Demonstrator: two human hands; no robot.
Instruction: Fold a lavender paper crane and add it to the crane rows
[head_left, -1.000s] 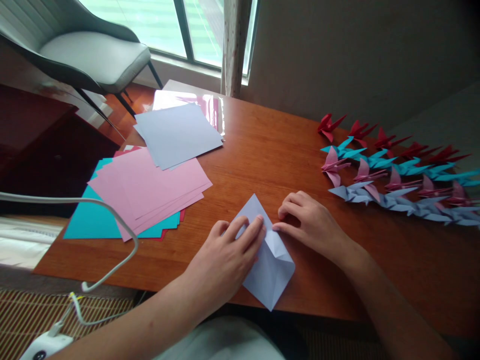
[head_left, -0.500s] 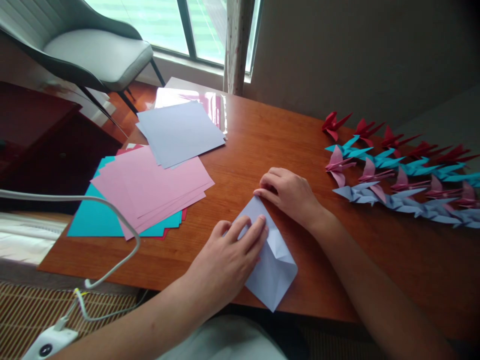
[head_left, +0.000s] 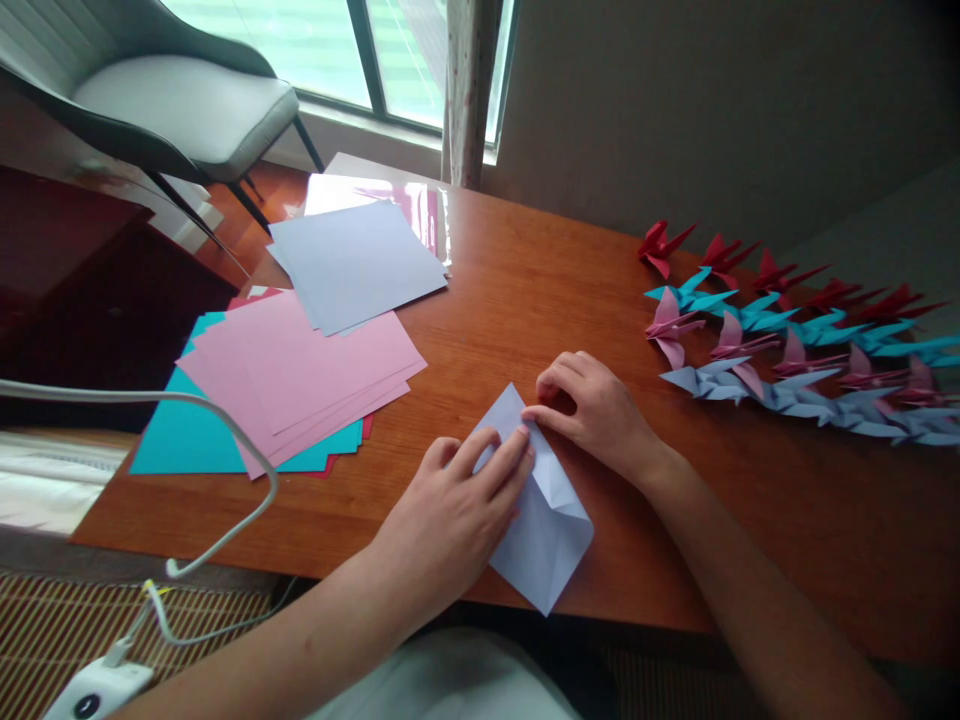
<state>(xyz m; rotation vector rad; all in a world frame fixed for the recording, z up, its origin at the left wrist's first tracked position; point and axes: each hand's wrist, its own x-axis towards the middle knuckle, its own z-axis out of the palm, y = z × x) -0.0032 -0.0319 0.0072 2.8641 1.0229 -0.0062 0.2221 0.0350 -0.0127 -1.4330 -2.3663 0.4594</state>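
- The folded lavender paper [head_left: 547, 520] lies on the surface [head_left: 525, 290], partly under the left fingers.
- Left hand [head_left: 450, 510] lies flat, fingers stretched, pressing the paper's left half and gripping nothing.
- Right hand [head_left: 596, 412] is loosely curled and clasps nothing. Its index fingertip is on the paper's upper fold, just beside the left fingertips.

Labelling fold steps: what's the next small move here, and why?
Probably run the right hand down the fold toward the near corner: the left hand pins the paper flat, and the right fingertip sits near the fold's far end.
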